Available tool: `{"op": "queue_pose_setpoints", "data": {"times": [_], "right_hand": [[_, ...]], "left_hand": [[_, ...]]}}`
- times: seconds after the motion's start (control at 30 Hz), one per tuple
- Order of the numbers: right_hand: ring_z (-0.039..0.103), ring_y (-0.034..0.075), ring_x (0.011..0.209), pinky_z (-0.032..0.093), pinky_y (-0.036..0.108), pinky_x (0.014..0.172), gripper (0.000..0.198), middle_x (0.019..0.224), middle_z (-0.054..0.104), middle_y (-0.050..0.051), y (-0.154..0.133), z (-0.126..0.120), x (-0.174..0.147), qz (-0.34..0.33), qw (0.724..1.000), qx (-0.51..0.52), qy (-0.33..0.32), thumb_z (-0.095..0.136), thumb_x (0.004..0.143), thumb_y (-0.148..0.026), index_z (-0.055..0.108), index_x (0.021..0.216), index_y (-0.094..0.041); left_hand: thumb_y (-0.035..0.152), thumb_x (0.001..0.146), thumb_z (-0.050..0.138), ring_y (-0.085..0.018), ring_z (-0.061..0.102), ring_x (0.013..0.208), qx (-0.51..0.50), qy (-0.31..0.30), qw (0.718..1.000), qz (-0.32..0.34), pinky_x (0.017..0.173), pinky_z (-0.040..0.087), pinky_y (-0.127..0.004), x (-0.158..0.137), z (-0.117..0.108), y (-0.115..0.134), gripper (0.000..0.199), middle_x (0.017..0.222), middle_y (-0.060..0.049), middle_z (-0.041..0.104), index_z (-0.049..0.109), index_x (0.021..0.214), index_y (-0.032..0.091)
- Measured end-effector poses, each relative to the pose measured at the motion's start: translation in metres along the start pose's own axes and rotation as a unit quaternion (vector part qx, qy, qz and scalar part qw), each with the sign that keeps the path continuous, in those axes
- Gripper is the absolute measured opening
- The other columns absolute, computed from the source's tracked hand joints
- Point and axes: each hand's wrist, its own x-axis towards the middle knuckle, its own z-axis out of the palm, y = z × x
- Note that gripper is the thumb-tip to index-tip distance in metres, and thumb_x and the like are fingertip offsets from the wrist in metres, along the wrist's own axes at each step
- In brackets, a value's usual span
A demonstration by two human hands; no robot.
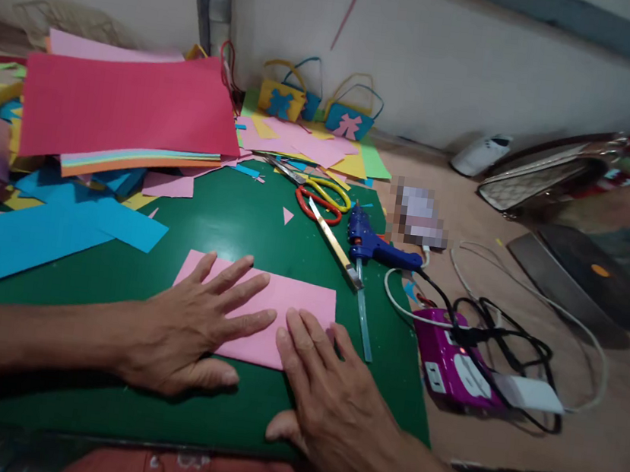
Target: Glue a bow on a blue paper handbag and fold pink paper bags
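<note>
A pink sheet of paper [307, 296], oblong and apparently folded, lies flat on the green mat [226, 210]. Across its left part rests my left hand [194, 332], flat with the fingers spread. My right hand [324, 390] lies over its lower right corner, fingers stretched out and thumb on the mat. Neither hand grips anything. Just beyond the paper are scissors [319, 198] with red and yellow handles, a gold-coloured cutter knife [334, 242] and a blue glue gun [376, 245] with a clear glue stick [363, 326] in its back.
Stacked coloured paper [129, 106] and blue strips [33, 240] lie at the left. Small paper bags [282, 100] stand by the wall. To the right are a purple power outlet box [454, 360] with tangled cables, a blurred-out phone [421, 214] and a handbag [546, 172].
</note>
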Motion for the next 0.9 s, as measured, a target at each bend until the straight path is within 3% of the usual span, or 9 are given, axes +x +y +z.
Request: {"op": "queue_pose_setpoints", "data": {"times": [0.1,0.27,0.43,0.57,0.77,0.9], "right_hand": [[0.045,0.039,0.122,0.037,0.053,0.095,0.086,0.131,0.049,0.029,-0.01,0.005,0.0,0.022,1.0,0.003,0.003,0.043,0.078,-0.07,0.049,0.126,0.001],[0.047,0.042,0.12,0.038,0.057,0.092,0.093,0.129,0.05,0.03,-0.029,0.003,0.004,0.039,0.999,0.033,0.007,0.047,0.073,-0.073,0.038,0.138,-0.008],[0.041,0.041,0.126,0.035,0.058,0.095,0.09,0.132,0.047,0.031,-0.041,0.003,0.004,0.035,0.998,0.047,0.01,0.039,0.079,-0.072,0.039,0.137,-0.005],[0.037,0.036,0.13,0.03,0.055,0.101,0.08,0.137,0.044,0.026,-0.036,0.006,-0.015,0.048,0.998,0.037,0.019,0.035,0.086,-0.066,0.045,0.131,0.0],[0.041,0.034,0.125,0.026,0.056,0.098,0.068,0.132,0.051,0.024,-0.017,0.007,-0.058,0.085,0.995,-0.035,0.048,0.033,0.09,-0.056,0.051,0.125,-0.001],[0.045,0.033,0.121,0.022,0.057,0.099,0.063,0.128,0.056,0.02,-0.013,0.001,-0.059,0.093,0.993,-0.036,0.058,0.03,0.092,-0.054,0.057,0.119,-0.004]], "left_hand": [[0.05,0.096,0.03,-0.035,0.001,0.141,0.002,-0.006,1.0,-0.008,0.105,0.006,-0.067,0.0,-0.001,0.0,0.057,0.155,-0.009,0.013,0.012,0.147,0.033],[0.042,0.099,0.024,-0.032,0.003,0.142,0.03,-0.004,0.999,-0.026,0.107,0.012,-0.063,0.0,0.001,0.001,0.048,0.154,-0.005,0.016,0.015,0.146,0.036],[0.041,0.098,0.029,-0.032,0.006,0.141,0.066,0.01,0.997,-0.028,0.108,0.011,-0.06,0.0,0.004,0.003,0.049,0.154,-0.005,0.019,0.018,0.146,0.034],[0.039,0.098,0.031,-0.032,0.008,0.141,0.081,0.017,0.996,-0.019,0.108,0.011,-0.06,-0.001,0.005,0.002,0.051,0.154,-0.005,0.02,0.016,0.146,0.034],[0.04,0.098,0.03,-0.034,0.007,0.141,0.081,0.0,0.997,-0.015,0.107,0.011,-0.062,-0.001,0.004,0.0,0.052,0.154,-0.005,0.018,0.014,0.146,0.034],[0.041,0.098,0.029,-0.034,0.008,0.141,0.092,0.001,0.995,-0.023,0.106,0.013,-0.063,-0.001,0.003,0.003,0.051,0.154,-0.006,0.02,0.015,0.146,0.034]]}}
